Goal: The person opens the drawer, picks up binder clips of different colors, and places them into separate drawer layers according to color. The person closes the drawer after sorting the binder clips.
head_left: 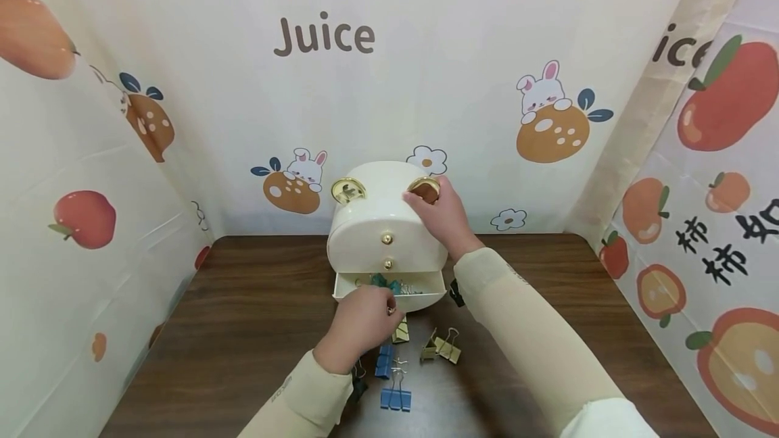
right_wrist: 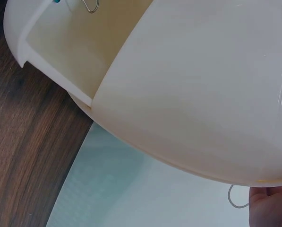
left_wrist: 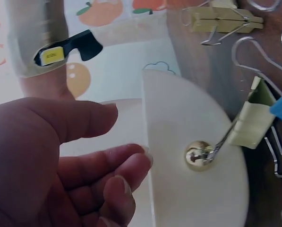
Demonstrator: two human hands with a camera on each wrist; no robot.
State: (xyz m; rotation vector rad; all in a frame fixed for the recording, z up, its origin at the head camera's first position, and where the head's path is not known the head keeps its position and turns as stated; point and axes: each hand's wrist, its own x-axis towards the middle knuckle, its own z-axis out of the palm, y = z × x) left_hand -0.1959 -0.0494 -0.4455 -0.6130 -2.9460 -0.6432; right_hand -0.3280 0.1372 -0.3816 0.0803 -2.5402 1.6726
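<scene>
A white, rounded drawer box with gold-rimmed ears and gold knobs stands against the back curtain. Its bottom drawer is pulled out and holds teal binder clips and wire handles. My right hand grips the box at its right ear, thumb in front; only part of this hand shows in the right wrist view. At the drawer front is my left hand, its fingers loosely bent at the top rim, the thumb apart. Nothing shows between thumb and fingers. A gold knob sits on the drawer front.
On the brown wooden table before the drawer lie blue binder clips, gold binder clips and another gold clip near my left hand. Printed curtains enclose the table behind and at both sides.
</scene>
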